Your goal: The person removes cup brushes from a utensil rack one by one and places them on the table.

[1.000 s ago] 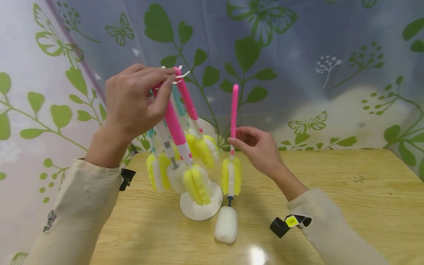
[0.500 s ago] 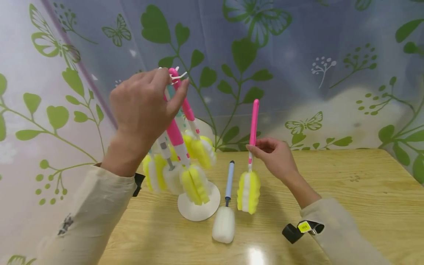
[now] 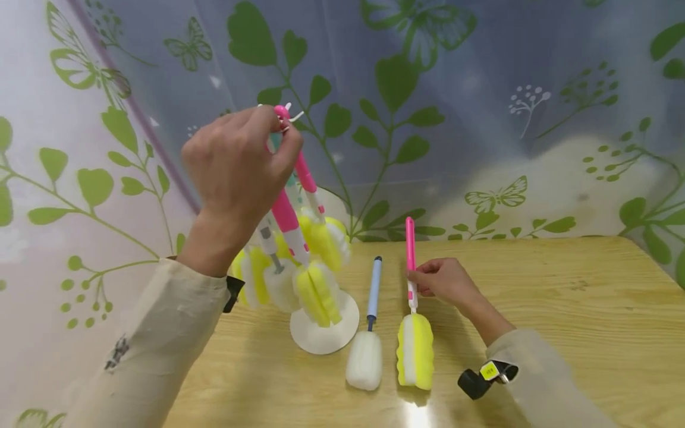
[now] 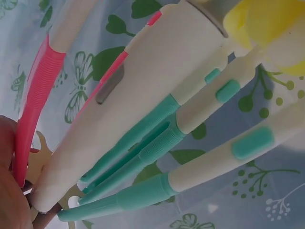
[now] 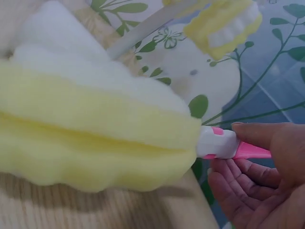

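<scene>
A person's right hand (image 3: 446,282) is pinching the pink handle of a yellow-and-white sponge brush (image 3: 414,339) between thumb and curled fingers, its sponge head lying on the wooden table (image 3: 562,309) — just beside a blue-handled white sponge brush (image 3: 366,345) lying flat. The left hand (image 3: 238,166) is raised at the top of a white hanging rack (image 3: 323,333), fingertips closing together around the handle tips of the hanging brushes (image 3: 299,261) — pink and teal handles, yellow sponge heads dangling above the rack's round base.
</scene>
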Motion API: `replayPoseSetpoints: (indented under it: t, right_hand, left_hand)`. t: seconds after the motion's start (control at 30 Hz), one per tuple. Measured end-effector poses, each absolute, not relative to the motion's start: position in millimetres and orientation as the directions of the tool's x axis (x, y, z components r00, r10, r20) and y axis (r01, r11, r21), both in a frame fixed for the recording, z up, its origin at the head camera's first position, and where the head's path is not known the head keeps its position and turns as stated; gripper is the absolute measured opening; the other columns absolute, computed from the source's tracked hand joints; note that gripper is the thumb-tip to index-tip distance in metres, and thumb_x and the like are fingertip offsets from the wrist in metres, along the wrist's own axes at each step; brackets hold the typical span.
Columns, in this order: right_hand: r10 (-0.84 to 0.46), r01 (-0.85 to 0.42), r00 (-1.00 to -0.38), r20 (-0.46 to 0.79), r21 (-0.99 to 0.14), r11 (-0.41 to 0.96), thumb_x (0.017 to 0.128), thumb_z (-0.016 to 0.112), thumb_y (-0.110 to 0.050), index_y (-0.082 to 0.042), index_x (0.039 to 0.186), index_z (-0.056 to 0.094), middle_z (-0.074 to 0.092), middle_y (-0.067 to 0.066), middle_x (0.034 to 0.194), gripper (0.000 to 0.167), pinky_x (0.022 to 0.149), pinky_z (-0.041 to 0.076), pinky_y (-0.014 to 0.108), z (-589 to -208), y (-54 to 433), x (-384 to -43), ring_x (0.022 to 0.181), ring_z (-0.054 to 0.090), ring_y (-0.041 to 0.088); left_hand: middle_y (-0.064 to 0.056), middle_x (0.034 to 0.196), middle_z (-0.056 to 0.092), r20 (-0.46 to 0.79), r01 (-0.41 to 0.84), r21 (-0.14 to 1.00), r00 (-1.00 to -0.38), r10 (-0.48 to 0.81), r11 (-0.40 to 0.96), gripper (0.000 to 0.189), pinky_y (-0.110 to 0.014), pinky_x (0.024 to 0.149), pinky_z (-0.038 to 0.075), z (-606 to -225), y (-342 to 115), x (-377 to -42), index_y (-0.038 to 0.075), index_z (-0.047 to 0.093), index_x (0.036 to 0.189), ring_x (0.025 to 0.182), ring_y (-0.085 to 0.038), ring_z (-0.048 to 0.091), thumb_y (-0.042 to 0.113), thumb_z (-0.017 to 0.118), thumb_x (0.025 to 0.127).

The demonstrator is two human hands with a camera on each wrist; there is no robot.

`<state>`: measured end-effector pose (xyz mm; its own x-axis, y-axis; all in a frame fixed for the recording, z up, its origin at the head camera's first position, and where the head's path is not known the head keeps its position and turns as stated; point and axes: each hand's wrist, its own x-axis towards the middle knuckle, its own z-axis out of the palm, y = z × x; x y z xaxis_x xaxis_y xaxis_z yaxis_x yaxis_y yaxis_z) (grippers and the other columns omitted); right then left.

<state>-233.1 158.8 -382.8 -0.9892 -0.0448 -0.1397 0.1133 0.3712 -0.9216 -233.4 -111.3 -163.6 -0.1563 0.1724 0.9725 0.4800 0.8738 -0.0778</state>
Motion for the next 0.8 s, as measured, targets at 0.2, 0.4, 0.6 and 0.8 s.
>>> replayPoseSetpoints:
  t: [0.2,0.4,0.6,0.8]
  right_hand:
    - [-0.046,0.162,-0.978,-0.202,-0.887,0.432,0.087,0.068,-0.025,0.006,0.095,0.067,0.067,0.008,0.074,0.033,0.07,0.055,0.037,-400,155,-238,0.074,0.067,0.025]
    - [-0.042,0.173,-0.977,-0.211,-0.887,0.429,0.085,0.07,-0.026,0.006,0.091,0.068,0.068,0.007,0.07,0.032,0.067,0.055,0.036,-412,148,-243,0.069,0.067,0.023]
    - [-0.024,0.179,-0.976,-0.214,-0.866,0.467,0.084,0.071,-0.027,0.002,0.079,0.067,0.065,0.005,0.065,0.03,0.061,0.053,0.031,-420,143,-246,0.061,0.062,0.016]
    - [-0.043,0.165,-0.977,-0.21,-0.865,0.474,0.083,0.072,-0.025,0.0,0.07,0.065,0.063,0.005,0.06,0.029,0.057,0.052,0.031,-423,140,-247,0.055,0.061,0.016]
  left_hand:
    - [-0.006,0.05,0.051,0.974,0.508,-0.067,-0.154,0.166,0.859,0.024,-0.033,0.045,0.016,-163,-110,-237,0.005,0.061,0.061,0.041,-0.02,0.031,0.013,0.052,0.081]
    - [-0.007,0.055,0.06,0.981,0.531,-0.053,-0.129,0.143,0.846,0.024,-0.033,0.045,0.016,-164,-113,-239,0.005,0.064,0.062,0.04,-0.021,0.034,0.014,0.053,0.081]
    - [-0.006,0.057,0.063,0.985,0.567,-0.061,-0.097,0.14,0.822,0.023,-0.032,0.045,0.015,-165,-113,-242,0.005,0.065,0.063,0.04,-0.02,0.036,0.014,0.052,0.079]
    - [-0.004,0.058,0.064,0.987,0.605,-0.089,-0.051,0.15,0.791,0.021,-0.032,0.044,0.014,-166,-116,-246,0.007,0.071,0.069,0.039,-0.018,0.037,0.013,0.053,0.078]
